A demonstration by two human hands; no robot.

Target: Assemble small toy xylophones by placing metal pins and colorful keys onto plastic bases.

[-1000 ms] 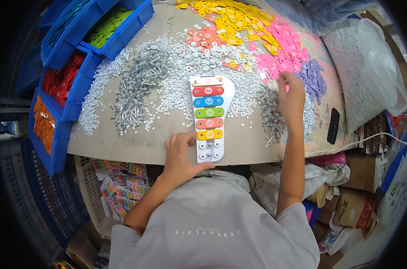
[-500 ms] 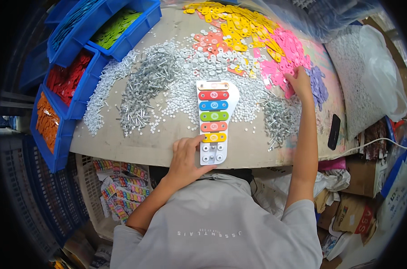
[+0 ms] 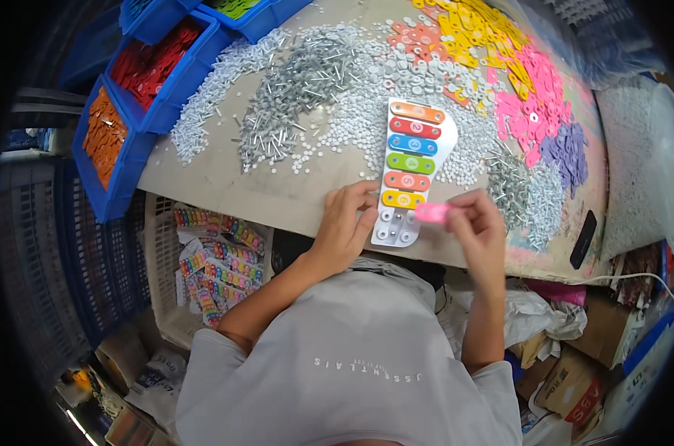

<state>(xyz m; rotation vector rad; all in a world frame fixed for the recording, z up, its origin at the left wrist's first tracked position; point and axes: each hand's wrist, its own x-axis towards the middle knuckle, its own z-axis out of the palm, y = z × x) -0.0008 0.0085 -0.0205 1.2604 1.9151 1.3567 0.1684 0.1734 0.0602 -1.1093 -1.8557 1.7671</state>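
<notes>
A toy xylophone lies on the table in front of me, its white base carrying several coloured metal bars. At its near end, bare white posts show below the yellow bar. My right hand pinches a pink bar by one end, over the right side of the base just below the yellow bar. Against the left edge of the xylophone, my left hand rests with loosely bent fingers and the thumb apart; whether it presses on the base is hard to tell.
Heaps of silver pins, white washers, pink bars, yellow bars and purple bars cover the far table. Blue bins stand left. A black phone lies right. Below the table edge sits a crate of packed xylophones.
My right hand has come from the pink heap to the xylophone, bringing a pink bar. My left hand has slipped off the yellow bar to the left edge. The view has shifted.
</notes>
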